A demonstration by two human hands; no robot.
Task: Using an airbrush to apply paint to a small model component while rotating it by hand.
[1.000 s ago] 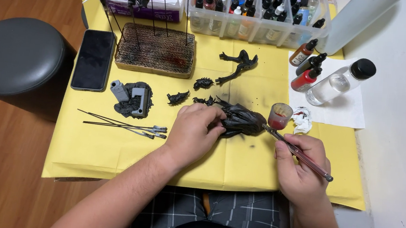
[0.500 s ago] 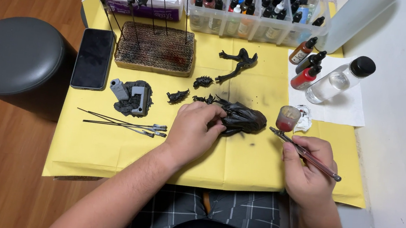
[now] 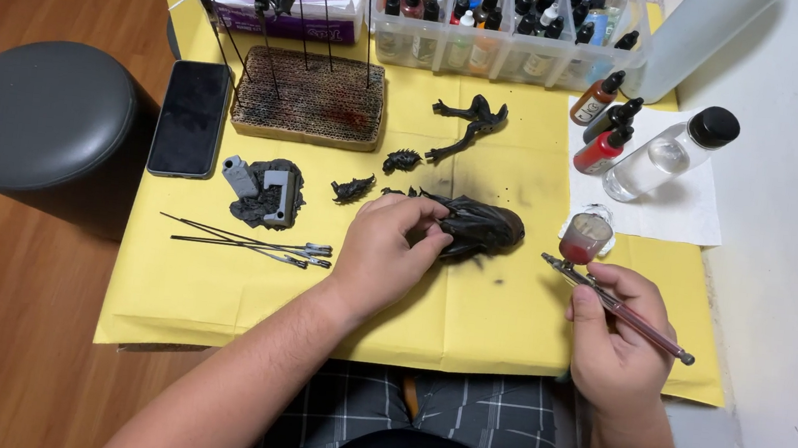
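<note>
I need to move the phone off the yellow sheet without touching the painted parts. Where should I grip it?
Pinch the black phone across its long side edges, coming from its near short end. It lies flat and lengthwise, with the grey base close to its right, so probably lift straight up.

Black glossy model body (image 3: pixel 478 227) on a yellow sheet (image 3: pixel 214 293); airbrush (image 3: pixel 608 300) with a reddish cup; dark grey stool (image 3: pixel 40 112); plaid black-and-white shorts (image 3: pixel 457 423).

I'm sitting at my home hobby corner: yellow paper (image 3: pixel 213 303) is covering the counter (image 3: pixel 797 295), a clear organizer of paint bottles (image 3: pixel 499 27) is sitting up top, wood floor (image 3: pixel 4 311) and padded stool (image 3: pixel 40 117) beside me.
</note>
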